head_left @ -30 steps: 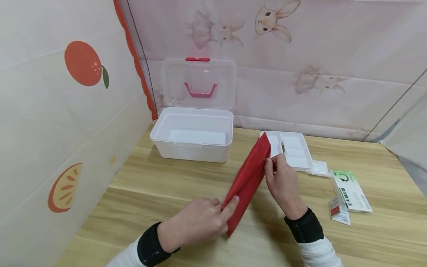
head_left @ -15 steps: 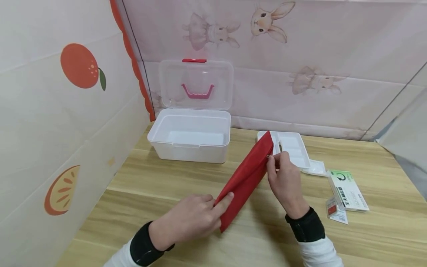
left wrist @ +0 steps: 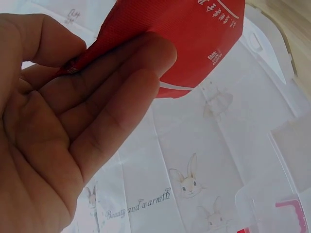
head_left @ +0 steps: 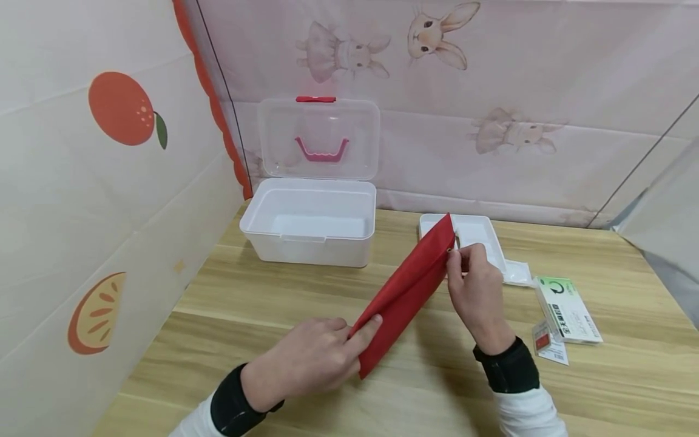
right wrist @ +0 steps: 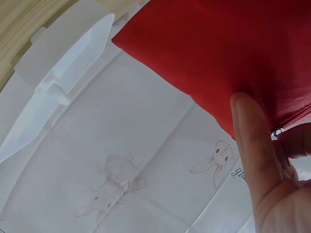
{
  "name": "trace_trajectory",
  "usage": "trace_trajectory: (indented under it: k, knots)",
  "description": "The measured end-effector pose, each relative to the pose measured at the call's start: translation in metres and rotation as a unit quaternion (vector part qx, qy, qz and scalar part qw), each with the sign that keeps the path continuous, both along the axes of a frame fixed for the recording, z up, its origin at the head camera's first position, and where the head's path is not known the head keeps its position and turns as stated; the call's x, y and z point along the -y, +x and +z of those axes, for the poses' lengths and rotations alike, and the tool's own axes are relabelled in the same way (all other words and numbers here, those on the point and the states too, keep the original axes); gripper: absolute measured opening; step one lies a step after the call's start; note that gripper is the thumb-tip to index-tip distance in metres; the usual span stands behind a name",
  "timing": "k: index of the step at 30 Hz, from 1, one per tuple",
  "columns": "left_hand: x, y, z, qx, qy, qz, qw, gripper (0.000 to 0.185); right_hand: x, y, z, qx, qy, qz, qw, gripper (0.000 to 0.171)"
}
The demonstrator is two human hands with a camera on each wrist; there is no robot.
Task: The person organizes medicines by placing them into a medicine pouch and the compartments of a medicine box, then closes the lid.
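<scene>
A red zippered pouch [head_left: 406,291] with white printing, seen in the left wrist view, is held tilted above the table. Its lower left end is between the thumb and fingers of my left hand [head_left: 314,355]; in the left wrist view the fingers of that hand [left wrist: 97,102] lie against the pouch [left wrist: 180,43]. Close to the upper right end, my right hand [head_left: 477,291] pinches the small metal zipper pull [right wrist: 277,132]. The right wrist view shows one finger [right wrist: 252,136] extended along the red fabric. The pouch's contents are hidden.
A white box [head_left: 308,221] with its clear lid [head_left: 319,121] raised stands at the back. Right of it lies a white compartment tray [head_left: 480,237], partly behind the pouch, near a small white packet [head_left: 517,273]. A green-and-white box [head_left: 569,309] and a small card-like packet [head_left: 550,345] lie further right.
My right hand has moved to the right and slightly up, keeping its pinch on the zipper pull. The pouch's upper end has swung to the right; my left hand keeps its hold.
</scene>
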State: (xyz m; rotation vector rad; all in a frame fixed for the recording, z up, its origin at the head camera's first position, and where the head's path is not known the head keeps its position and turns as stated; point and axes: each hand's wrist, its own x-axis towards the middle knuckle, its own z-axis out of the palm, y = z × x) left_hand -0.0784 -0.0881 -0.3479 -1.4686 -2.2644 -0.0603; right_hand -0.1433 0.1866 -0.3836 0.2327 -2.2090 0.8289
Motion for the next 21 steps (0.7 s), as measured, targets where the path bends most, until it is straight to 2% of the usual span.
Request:
trace_trajectory:
  k: [8,14,21]
  knots:
    - [-0.001,0.003,0.001,0.000,-0.005,-0.014,0.9999,0.052,-0.007,-0.002,0.001,-0.021,0.006,-0.030,0.999,0.008]
    - [-0.002,0.005,0.001,-0.001,-0.009,-0.012,0.9999,0.052,-0.009,-0.003,0.001,-0.018,0.006,-0.029,0.999,0.009]
    - [-0.001,0.006,0.001,-0.027,-0.002,-0.023,0.9994,0.051,-0.014,-0.004,0.002,-0.024,0.004,-0.049,0.999,0.009]
